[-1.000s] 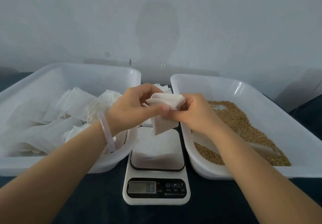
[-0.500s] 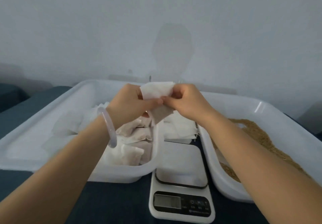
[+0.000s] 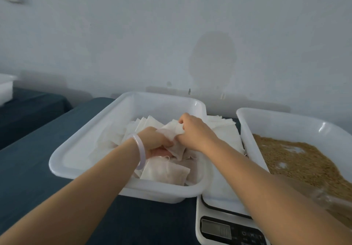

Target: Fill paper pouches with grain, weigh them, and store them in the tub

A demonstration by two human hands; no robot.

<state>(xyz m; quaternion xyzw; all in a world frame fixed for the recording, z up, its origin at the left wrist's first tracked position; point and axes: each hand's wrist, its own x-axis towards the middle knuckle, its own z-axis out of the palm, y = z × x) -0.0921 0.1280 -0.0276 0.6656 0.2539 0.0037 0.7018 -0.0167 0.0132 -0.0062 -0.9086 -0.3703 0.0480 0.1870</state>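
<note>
Hands, left [image 3: 155, 140] and right [image 3: 194, 131], both pinch one white paper pouch [image 3: 174, 139] low inside the white tub [image 3: 80, 149], above other filled pouches [image 3: 164, 172], scale [image 3: 226, 227] nearby.

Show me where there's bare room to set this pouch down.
Bare, it seems: tub floor along its left wall, beside the pouch pile; dark cloth left of the tub. Crowded: tub's middle and near-right corner, where left hand and right hand grip the pouch.
</note>
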